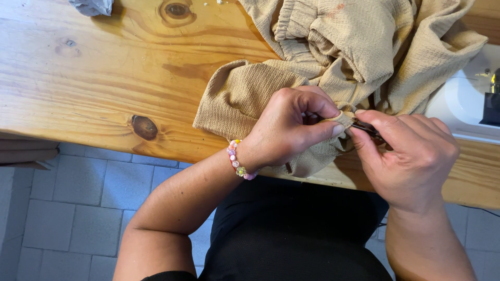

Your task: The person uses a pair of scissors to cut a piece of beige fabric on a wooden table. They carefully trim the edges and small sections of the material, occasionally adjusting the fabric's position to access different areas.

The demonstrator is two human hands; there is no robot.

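A crumpled tan textured garment [333,47] lies on the wooden table [94,88] and hangs over its near edge. My left hand [289,127], with a beaded bracelet [237,158] on the wrist, pinches a small fold of the tan fabric between thumb and fingers. My right hand [409,156] is shut on a small dark tool [367,128] whose tip meets that pinched fold. What kind of tool it is stays hidden by my fingers.
A white sewing machine [469,99] stands at the right edge of the table. A grey crumpled scrap [92,6] lies at the far left. Grey floor tiles [78,208] show below the table edge, and my lap in black cloth [291,234] is under my hands.
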